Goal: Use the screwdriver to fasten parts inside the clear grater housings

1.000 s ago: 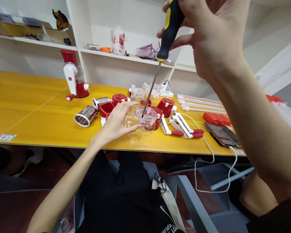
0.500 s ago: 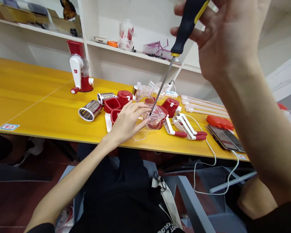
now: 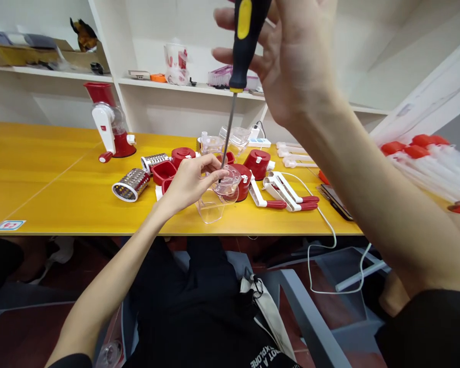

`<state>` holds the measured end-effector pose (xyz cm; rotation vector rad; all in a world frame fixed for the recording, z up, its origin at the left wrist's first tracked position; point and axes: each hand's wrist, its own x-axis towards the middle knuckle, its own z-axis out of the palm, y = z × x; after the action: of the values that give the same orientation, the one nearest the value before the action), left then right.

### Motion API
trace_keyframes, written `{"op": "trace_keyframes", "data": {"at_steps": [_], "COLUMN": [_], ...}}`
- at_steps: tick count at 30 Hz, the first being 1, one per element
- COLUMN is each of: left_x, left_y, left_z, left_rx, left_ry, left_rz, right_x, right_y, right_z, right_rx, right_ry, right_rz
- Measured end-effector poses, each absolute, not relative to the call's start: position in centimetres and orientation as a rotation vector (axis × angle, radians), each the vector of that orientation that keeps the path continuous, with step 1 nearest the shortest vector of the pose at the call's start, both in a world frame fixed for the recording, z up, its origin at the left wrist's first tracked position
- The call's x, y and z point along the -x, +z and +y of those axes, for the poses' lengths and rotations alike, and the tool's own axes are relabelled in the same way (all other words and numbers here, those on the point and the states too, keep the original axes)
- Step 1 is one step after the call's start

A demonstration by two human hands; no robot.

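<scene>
High above the table, my right hand (image 3: 297, 66) grips the handle of a black and yellow screwdriver (image 3: 242, 53). Its shaft points almost straight down, and the tip meets a clear plastic housing (image 3: 211, 209) near the table's front edge. My left hand (image 3: 187, 184) is curled at that housing, thumb and forefinger beside the lower shaft; exactly where the fingertips press is hard to see. Touching or just behind the housing stands a red base (image 3: 242, 179). To the left of it, red square pieces (image 3: 164, 171) are partly covered by my left hand.
Metal grater drums (image 3: 132, 184) lie left, with a red and white rotary grater (image 3: 113, 122) behind them. White crank handles with red grips (image 3: 291, 191) lie right, near a white cable (image 3: 331, 225). Another red base (image 3: 257, 163) and a power strip (image 3: 258, 142) stand behind. Bagged red-topped items (image 3: 425, 158) are far right.
The screwdriver has swung from slanted to nearly upright as my right hand moved left. My left fingers, stretched out before, have curled in beside the shaft. The view has shifted too.
</scene>
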<state>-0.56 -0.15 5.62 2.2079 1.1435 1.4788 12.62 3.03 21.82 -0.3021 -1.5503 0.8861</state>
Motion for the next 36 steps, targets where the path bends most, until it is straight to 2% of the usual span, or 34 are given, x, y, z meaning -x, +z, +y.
{"op": "trace_keyframes", "data": {"at_steps": [5,16,29,31,36], "left_x": [0.3,0.2,0.6,0.7,0.6], "left_y": [5.6,5.4,5.4,5.4,5.3], "left_z": [0.1,0.3,-0.8,-0.8,-0.7], "left_rx": [-2.215,-2.210,-2.211,-2.221,-2.202], "left_ry": [1.492,1.492,1.393,1.383,1.404], "left_rz": [1.165,1.211,1.127,1.103,1.144], "right_x": [-13.0,-13.9,-14.6,-14.6,-15.0], "right_y": [22.2,22.1,22.4,22.5,22.2], "right_z": [2.7,3.5,3.6,3.8,4.8], "right_rx": [0.370,0.316,0.420,0.419,0.249], "right_ry": [0.637,0.678,0.239,0.286,0.659], "right_rz": [-1.547,-1.575,-1.556,-1.641,-1.755]}}
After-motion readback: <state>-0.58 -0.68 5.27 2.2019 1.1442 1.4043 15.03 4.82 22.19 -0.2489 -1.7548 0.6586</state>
